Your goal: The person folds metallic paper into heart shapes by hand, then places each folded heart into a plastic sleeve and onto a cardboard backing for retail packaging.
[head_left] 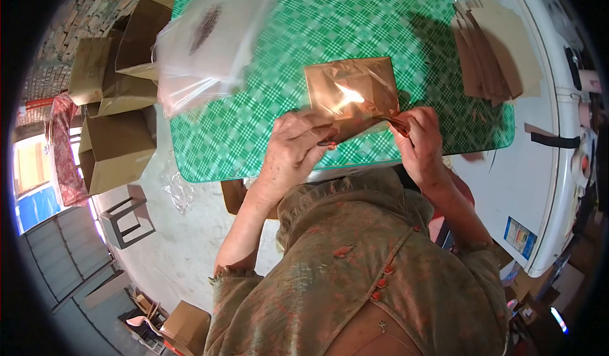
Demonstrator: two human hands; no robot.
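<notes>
Green checked cloth (292, 13) covers the table; nearest me, the left hand (285, 145), fingers curled nearly closed, grips one near corner of the shiny brown packet (353, 77); the right hand (420, 140) pinches the other, bunched tight; the packet lies between them, far part fairly flat, near edge not yet smooth; glare perhaps hides clear film; beyond sit clear sleeves (206, 45) and brown sheets (482, 64).

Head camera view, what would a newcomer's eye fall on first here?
Probably the shiny copper-coloured packet, glaring with reflected light, held near its lower corners by the left hand and right hand. Next, the bright green checked tablecloth beneath, then the clear plastic sheets on its left part.
</notes>
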